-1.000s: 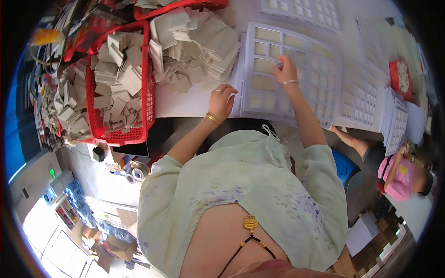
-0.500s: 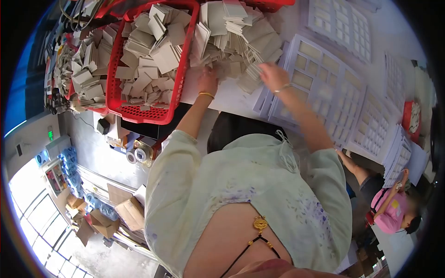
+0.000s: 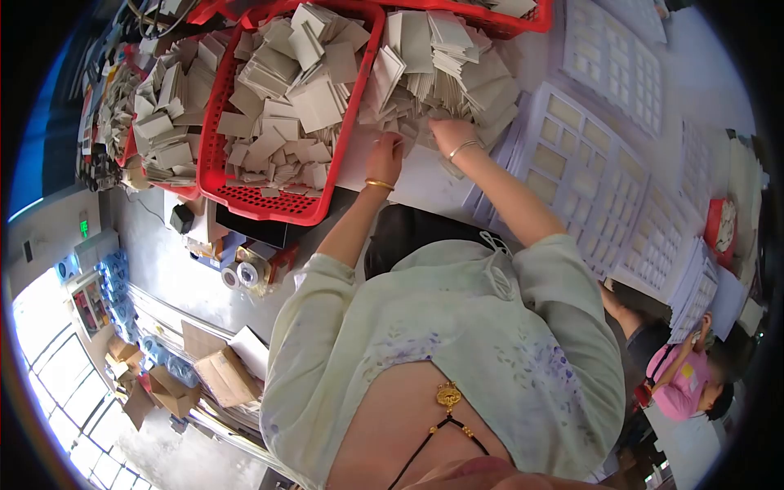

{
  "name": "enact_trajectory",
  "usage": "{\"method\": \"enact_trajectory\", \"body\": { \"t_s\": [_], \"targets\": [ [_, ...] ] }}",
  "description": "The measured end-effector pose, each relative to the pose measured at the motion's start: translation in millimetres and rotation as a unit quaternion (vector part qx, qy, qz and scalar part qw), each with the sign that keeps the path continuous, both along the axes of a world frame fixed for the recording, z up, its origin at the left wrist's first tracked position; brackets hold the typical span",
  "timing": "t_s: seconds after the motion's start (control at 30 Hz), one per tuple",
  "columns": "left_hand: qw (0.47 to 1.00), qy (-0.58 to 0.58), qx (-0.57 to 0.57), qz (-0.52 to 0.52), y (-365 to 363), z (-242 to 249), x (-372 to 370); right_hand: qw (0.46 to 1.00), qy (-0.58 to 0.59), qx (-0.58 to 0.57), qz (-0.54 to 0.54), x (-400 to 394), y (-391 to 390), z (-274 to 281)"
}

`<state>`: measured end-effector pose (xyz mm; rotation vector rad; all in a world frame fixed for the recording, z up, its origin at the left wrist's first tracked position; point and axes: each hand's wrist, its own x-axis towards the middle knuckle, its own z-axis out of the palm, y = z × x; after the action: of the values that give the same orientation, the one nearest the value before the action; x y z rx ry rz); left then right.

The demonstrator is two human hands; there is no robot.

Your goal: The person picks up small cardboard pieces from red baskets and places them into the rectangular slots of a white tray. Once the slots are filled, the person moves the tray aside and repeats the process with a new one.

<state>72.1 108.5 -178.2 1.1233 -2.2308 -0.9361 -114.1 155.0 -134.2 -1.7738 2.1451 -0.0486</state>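
Note:
A heap of grey-beige cardboard pieces [image 3: 445,61] lies on the white table, just past my hands. My left hand [image 3: 387,157], with a gold bangle at the wrist, is raised at the near side of the heap, its fingers curled; what they hold, if anything, is not visible. Close by on the right, my right hand [image 3: 454,137], wearing a silver bangle, bends its fingers down at the heap's near edge. Its fingertips are turned away, and I cannot make out what is in them. A small gap separates the two hands.
Left of my hands stands a red plastic basket [image 3: 314,214] full of cardboard pieces, with more pieces beyond it. White panels with rectangular cells [image 3: 572,155] lie stacked to the right. A person in a pink top [image 3: 682,376] is at the far right.
My right hand has moved left from the panel side toward my left hand. My left hand has drawn back slightly toward me. The whole view has shifted a little.

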Motion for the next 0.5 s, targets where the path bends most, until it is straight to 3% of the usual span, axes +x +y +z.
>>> {"method": "enact_trajectory", "body": {
  "t_s": [0.1, 0.2, 0.3, 0.43, 0.5],
  "targets": [
    [0.996, 0.058, 0.051, 0.038, 14.4, 39.6, -3.4, 0.971, -0.147, -0.177, -0.069, -16.5, 39.9, 47.3],
    [0.989, 0.059, 0.136, -0.015, 38.4, 56.9, -21.5, 0.930, -0.204, -0.235, -0.196, -48.1, 94.9, 72.0],
    [0.977, 0.115, 0.134, -0.116, 74.6, 65.9, -51.2, 0.899, -0.224, -0.248, -0.283, -85.5, 167.6, 57.6],
    [0.952, 0.091, 0.238, -0.170, 119.3, 84.6, -86.4, 0.845, -0.255, -0.227, -0.412, -91.0, 244.8, 85.2],
    [0.945, 0.068, 0.228, -0.225, 133.1, 83.6, -99.4, 0.819, -0.291, -0.204, -0.451, -90.1, 276.5, 81.6]
  ]
}}
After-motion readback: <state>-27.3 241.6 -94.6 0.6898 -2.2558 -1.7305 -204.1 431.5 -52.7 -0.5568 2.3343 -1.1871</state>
